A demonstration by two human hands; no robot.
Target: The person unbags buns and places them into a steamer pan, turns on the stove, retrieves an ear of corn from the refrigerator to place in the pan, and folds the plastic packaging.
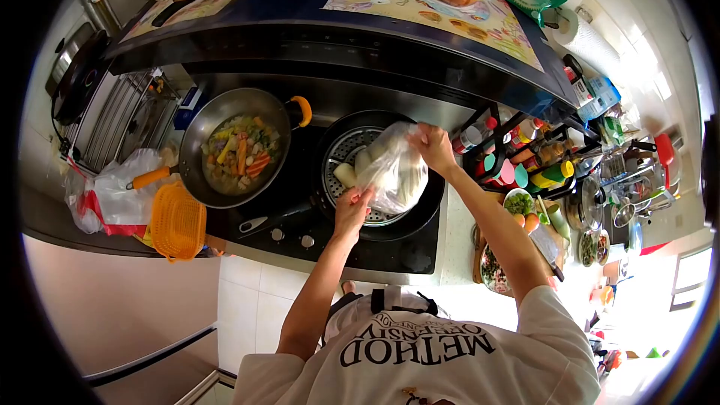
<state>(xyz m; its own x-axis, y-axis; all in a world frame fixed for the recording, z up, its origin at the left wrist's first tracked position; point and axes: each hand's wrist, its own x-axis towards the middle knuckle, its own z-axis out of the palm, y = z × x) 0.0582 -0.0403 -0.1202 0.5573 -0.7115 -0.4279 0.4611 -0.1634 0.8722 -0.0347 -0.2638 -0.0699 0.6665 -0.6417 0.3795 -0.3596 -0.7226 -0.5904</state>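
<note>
A clear plastic bag (401, 184) with pale, rounded pieces of food inside is held over the right burner. My right hand (435, 148) is closed on the bag's upper right side. Fingers of my left hand (352, 212) grip its lower left edge. Beneath the bag, a perforated metal steamer rack (337, 167) sits in a dark wok (324, 210). One pale, roll-like piece (345, 175) shows at the bag's left side, over the rack; whether it touches the metal I cannot tell. The bag hides much of the rack.
Left of the wok stands a steel pan (196, 172) of stewed vegetables with carrot. An orange basket (178, 221) and plastic bags (127, 187) lie farther left. Bottles fill a rack (517, 150) at right, near a cutting board (551, 244). The range hood (337, 49) overhangs the stove.
</note>
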